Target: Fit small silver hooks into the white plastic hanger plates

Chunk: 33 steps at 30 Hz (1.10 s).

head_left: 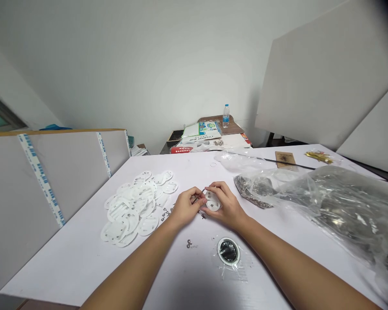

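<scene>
Near the middle of the white table, my right hand [228, 206] grips a round white plastic disc [212, 201] by its edge, tilted, with small slots showing on its face. My left hand [186, 209] is closed beside it, pinching a thin dark rod [198, 196] that slants up toward the disc's rim. The rod's kind is not clear. Small metal clips [166, 213] lie scattered left of and partly behind my left hand. Another metal clip [203, 217] sits just below the disc, and a few metal pieces [189, 243] rest nearer to me.
A heap of white discs [129, 211] covers the left of the table [71, 271]. In front lies a black round piece with a white ring [228, 251], on clear tape. Clear plastic bags [330, 202] of metal parts fill the right. A water bottle [226, 116] stands behind.
</scene>
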Each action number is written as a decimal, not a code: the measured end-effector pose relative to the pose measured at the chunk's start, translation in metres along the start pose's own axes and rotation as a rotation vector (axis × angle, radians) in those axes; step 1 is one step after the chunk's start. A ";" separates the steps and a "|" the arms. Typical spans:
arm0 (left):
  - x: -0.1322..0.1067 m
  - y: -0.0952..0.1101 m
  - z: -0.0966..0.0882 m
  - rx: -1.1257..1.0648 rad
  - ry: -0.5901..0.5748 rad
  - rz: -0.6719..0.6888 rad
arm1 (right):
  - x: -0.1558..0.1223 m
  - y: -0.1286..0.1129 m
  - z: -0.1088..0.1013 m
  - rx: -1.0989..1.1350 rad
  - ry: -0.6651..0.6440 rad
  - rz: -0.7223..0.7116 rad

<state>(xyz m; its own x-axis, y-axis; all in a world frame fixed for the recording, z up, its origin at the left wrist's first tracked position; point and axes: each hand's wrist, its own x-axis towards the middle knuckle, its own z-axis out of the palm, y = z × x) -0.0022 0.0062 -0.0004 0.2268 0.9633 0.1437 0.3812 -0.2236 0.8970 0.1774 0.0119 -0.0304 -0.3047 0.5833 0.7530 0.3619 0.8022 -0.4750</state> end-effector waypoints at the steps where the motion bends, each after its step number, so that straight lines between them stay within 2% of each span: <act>1: 0.001 -0.001 0.000 -0.065 -0.022 -0.027 | 0.000 0.000 0.000 0.001 0.003 -0.003; 5: 0.002 -0.001 -0.002 -0.239 -0.088 -0.097 | 0.001 -0.002 -0.001 0.003 0.020 -0.006; 12: 0.000 0.002 -0.008 -0.346 -0.172 -0.213 | 0.000 -0.001 -0.002 0.025 0.045 -0.009; 27: 0.002 -0.008 -0.011 -0.471 -0.345 -0.169 | 0.003 -0.012 -0.006 0.045 0.097 -0.038; 33: 0.003 -0.016 -0.008 -0.550 -0.353 -0.167 | 0.003 -0.020 -0.005 0.063 0.134 -0.076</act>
<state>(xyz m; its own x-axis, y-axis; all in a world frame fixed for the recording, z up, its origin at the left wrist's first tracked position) -0.0150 0.0141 -0.0113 0.5197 0.8509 -0.0767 -0.0543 0.1226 0.9910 0.1738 -0.0035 -0.0161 -0.2074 0.5014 0.8400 0.2853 0.8523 -0.4384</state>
